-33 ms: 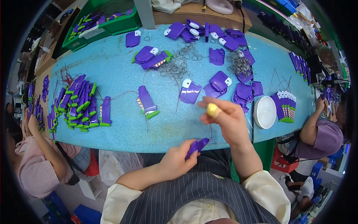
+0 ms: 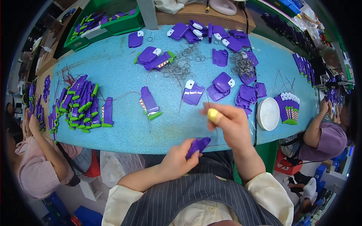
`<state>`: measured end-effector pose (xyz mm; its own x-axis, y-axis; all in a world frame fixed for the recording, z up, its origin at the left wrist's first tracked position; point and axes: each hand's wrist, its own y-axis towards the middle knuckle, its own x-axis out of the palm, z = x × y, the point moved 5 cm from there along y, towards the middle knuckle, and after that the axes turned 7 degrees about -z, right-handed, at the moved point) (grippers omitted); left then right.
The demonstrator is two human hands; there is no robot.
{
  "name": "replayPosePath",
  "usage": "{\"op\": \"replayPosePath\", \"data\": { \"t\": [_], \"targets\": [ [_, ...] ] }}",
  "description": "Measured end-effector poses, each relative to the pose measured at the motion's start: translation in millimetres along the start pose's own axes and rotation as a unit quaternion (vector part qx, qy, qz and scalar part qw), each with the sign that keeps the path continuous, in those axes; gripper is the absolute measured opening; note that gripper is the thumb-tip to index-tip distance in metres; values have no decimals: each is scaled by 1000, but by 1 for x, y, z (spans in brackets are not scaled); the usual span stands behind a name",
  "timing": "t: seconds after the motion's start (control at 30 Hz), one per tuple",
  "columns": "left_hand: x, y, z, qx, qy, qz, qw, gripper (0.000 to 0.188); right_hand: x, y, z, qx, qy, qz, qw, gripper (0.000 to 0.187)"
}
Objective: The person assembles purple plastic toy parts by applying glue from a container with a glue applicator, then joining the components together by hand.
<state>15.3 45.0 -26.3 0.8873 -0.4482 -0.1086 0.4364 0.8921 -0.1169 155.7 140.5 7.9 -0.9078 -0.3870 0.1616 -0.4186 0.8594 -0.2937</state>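
Observation:
My left hand is closed around a small purple plastic wing-like part at the table's front edge, and the fingers hide some of it. My right hand, with yellow tape on one finger, is raised just beyond it. Its fingertips are pinched together on a thin dark wire whose end sticks up above them; the wire seems to run down to the purple part. Ahead lie a purple part with a green tip and a purple and white casing.
A heap of purple and green parts lies left. Metal rings and purple casings spread toward the back. To the right are a white bowl and fanned finished-looking pieces. A green bin stands back left; people sit at both sides.
My right hand's fingers have drawn closer together, and the wire end now shows above them. The left hand stays nearly in place with the purple part turned slightly.

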Motion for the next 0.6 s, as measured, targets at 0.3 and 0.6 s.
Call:
{"op": "replayPosePath", "data": {
  "t": [0.3, 0.6],
  "targets": [
    [-7, -1, 15, 66, -318, 119, 938, 32, 36, -51, -18, -285, -473, 84, 829, 28],
    [2, -9, 13, 69, -240, 120, 961, 33, 35, -54, -17, -310, -472, 93, 820, 24]
  ]
}}
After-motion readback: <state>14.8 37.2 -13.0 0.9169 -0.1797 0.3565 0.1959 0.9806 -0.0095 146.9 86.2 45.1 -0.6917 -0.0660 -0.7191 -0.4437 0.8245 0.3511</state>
